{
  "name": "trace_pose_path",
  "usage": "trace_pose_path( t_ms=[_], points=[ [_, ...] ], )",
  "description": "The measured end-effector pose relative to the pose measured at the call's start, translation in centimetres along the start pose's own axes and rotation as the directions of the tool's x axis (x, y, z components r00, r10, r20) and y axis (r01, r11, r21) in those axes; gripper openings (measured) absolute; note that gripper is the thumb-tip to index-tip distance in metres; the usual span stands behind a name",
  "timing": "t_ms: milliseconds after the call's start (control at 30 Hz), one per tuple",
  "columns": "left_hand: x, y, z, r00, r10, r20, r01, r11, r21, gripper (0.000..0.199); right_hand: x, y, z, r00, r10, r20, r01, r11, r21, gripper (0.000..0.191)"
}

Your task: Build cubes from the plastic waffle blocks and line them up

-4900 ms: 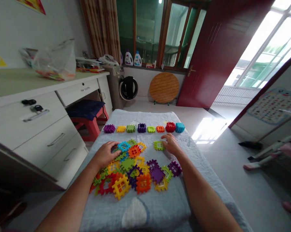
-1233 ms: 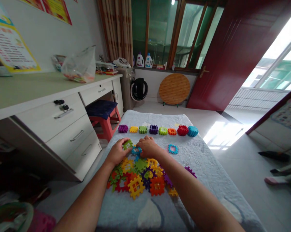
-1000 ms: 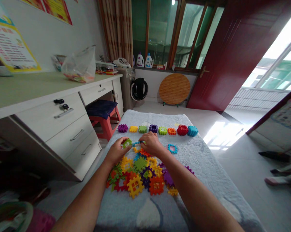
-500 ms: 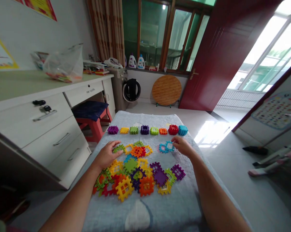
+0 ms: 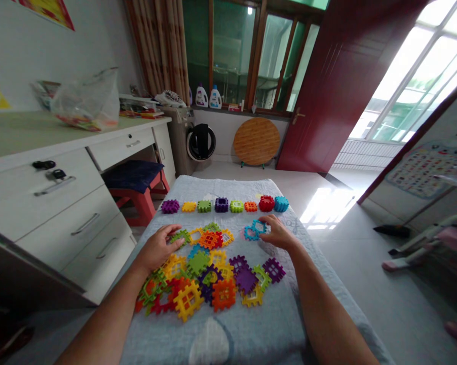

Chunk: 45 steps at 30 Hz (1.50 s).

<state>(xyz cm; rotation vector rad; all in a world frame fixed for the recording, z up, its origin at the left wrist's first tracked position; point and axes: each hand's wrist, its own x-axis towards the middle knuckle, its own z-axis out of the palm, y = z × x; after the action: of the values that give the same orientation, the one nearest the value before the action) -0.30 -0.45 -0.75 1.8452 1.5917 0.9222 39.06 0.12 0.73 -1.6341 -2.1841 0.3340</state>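
Across the cloth, my left hand (image 5: 159, 248) rests at the left edge of the loose tiles. Its thumb and fingers are apart, touching a green tile (image 5: 183, 236) that lies flat. To the right, my right hand (image 5: 277, 232) has its thumb and fingertips closed on the edge of a light-blue window tile (image 5: 259, 227). A second light-blue tile (image 5: 250, 233) lies against it on the left. Between and below my hands spreads a heap of toothed plastic tiles, among them an orange tile (image 5: 224, 295), a yellow tile (image 5: 188, 301) and a purple tile (image 5: 245, 280).
Behind the heap runs a row of tile stacks sorted by colour, from a purple stack (image 5: 170, 206) to a blue stack (image 5: 281, 204). A blue-grey cloth (image 5: 259, 324) covers the table. At left stand a drawer desk (image 5: 61, 203) and a red stool (image 5: 145, 205).
The view has shifted slightly, so everything sits a little further left. My right fingers have curled closer around the light-blue tile, which appears slightly turned. My left hand stays beside the green tile.
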Motion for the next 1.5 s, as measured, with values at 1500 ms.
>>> trace_pose_path(
  t_ms=[1500],
  points=[
    [0.0, 0.8, -0.3, 0.999, -0.042, -0.033, 0.042, 0.999, 0.001, 0.059, 9.0, 10.7, -8.6, 0.982, 0.183, -0.045, -0.189, 0.945, -0.268, 0.051]
  ],
)
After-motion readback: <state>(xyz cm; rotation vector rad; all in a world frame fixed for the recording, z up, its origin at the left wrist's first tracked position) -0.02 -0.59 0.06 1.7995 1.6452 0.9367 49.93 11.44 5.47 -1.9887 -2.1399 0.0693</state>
